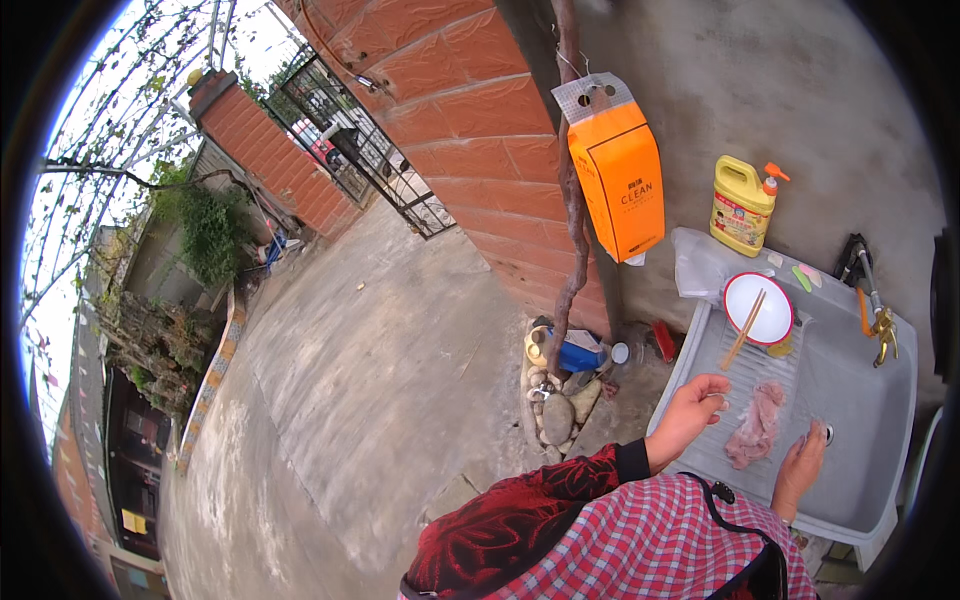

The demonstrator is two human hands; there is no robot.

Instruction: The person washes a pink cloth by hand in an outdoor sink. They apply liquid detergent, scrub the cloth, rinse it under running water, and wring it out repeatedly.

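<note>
My left hand hovers over the near left part of a grey sink's ribbed washboard. Its fingers are bent, the thumb stands apart, and I see nothing held. To its right lies a crumpled pinkish cloth, wet-looking, on the ribs. My right hand is stretched out beside the cloth, close to the drain, with nothing visible in it. Beyond both hands, a white bowl with a red rim rests at the washboard's top. A pair of wooden chopsticks lies across it, ends pointing towards my left hand.
A brass tap reaches over the basin. On the back ledge stand a yellow pump jug and a clear plastic bag. An orange tissue pack hangs from a vine trunk; stones ring its foot.
</note>
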